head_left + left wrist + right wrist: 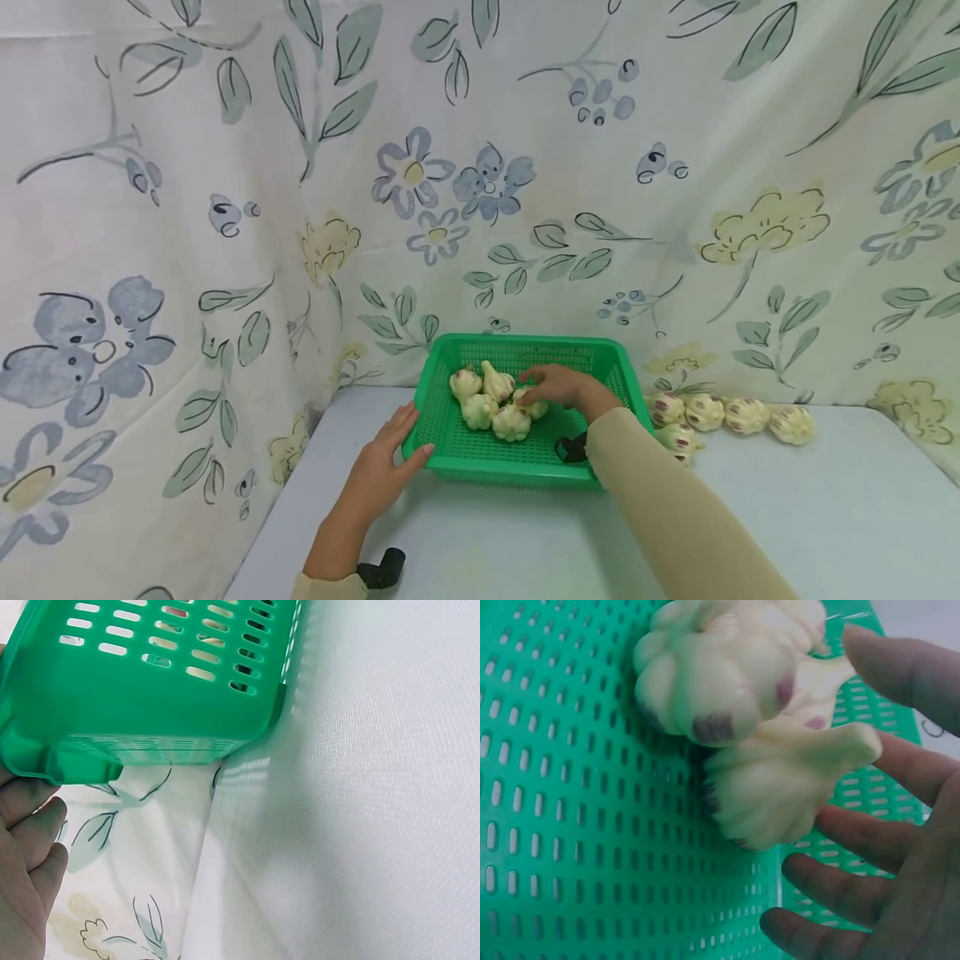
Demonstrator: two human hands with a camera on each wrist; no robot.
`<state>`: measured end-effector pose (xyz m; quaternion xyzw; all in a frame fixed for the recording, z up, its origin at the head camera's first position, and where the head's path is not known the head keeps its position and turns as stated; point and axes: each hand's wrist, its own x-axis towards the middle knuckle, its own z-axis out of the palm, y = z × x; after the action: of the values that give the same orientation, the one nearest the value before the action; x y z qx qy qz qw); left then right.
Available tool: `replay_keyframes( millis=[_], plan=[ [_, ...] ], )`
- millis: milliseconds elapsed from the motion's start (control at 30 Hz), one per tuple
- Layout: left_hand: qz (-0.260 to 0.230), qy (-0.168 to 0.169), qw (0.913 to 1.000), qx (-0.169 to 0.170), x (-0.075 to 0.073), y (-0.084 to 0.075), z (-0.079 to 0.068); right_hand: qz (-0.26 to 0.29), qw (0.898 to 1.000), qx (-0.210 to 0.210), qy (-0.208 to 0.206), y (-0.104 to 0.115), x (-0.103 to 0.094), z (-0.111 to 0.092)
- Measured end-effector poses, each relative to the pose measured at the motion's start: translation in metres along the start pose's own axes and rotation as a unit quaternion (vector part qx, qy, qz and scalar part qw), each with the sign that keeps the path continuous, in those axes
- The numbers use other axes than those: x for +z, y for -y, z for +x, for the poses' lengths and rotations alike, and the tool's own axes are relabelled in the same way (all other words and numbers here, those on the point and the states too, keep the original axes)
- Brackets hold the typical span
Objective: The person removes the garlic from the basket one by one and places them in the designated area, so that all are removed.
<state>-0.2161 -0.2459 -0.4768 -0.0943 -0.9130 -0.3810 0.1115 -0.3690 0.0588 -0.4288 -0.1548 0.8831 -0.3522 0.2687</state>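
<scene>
We cannot see all of one bulb point(534, 408) in the basket point(510, 475); in the head view the right hand point(562, 389) covers part of it. The right sleeve point(667, 508) crosses the basket's near right corner and hides it. In the left wrist view, the frame's edge cuts off the left hand point(382, 471), and the basket's slots give us only scraps of what lies inside. The black wrist pieces point(382, 568) are too small for us to make out well.

The table point(825, 517) is pale, its weave showing up close, and a white cloth point(487, 100) printed with leaves and blue and yellow flowers hangs behind and to the left.

We count five bulbs in the green basket, grouped left of its middle, cream with purple patches, ribbed, some with thick stems. More bulbs point(746, 415) like them lie on the table just right of the basket, four in a row.

The right hand is wide, thumb and fingers spread beside a stemmed bulb; we cannot tell whether it touches. The left hand rests at the basket's left rim, thumb apart from its extended fingers.
</scene>
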Motion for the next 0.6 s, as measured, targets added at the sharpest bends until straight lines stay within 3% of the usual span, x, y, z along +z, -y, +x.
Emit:
replay_keyframes(
  millis=[600],
  plan=[
    [0.0,0.0,1.0,0.0,-0.0002,-0.0001,0.0005,0.011,1.0,0.02,-0.013,-0.0045,0.0049,-0.0001]
  ],
)
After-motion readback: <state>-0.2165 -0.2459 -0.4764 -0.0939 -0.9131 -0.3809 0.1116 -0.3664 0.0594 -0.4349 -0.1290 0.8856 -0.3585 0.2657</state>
